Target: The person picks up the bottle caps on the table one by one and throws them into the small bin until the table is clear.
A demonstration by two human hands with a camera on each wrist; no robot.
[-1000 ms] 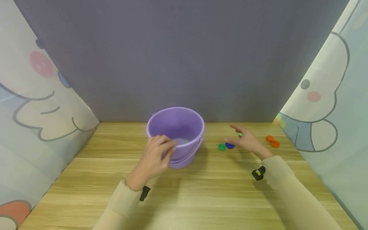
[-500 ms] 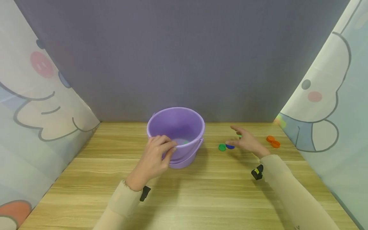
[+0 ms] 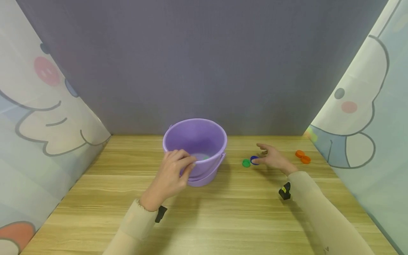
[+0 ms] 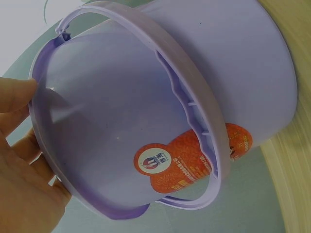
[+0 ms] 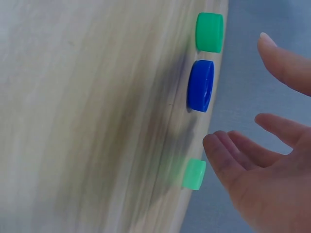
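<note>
My left hand grips the near rim of a purple bucket, thumb outside and fingers over the edge. In the left wrist view the bucket shows its hanging handle and a red label. A bit of green shows on the bucket's floor. To the right, my right hand hovers with fingers spread and holds nothing. Below its thumb lies a blue bottle cap, with a green cap just left of it. The right wrist view shows a light green cap near the fingertips, hidden by the hand in the head view.
Two orange caps lie farther right on the wooden table. A grey panel stands at the back, and printed cloth walls rise at both sides.
My right hand has lowered slightly toward the table over the blue cap, its fingers still apart. The left hand and the bucket have stayed in place.
</note>
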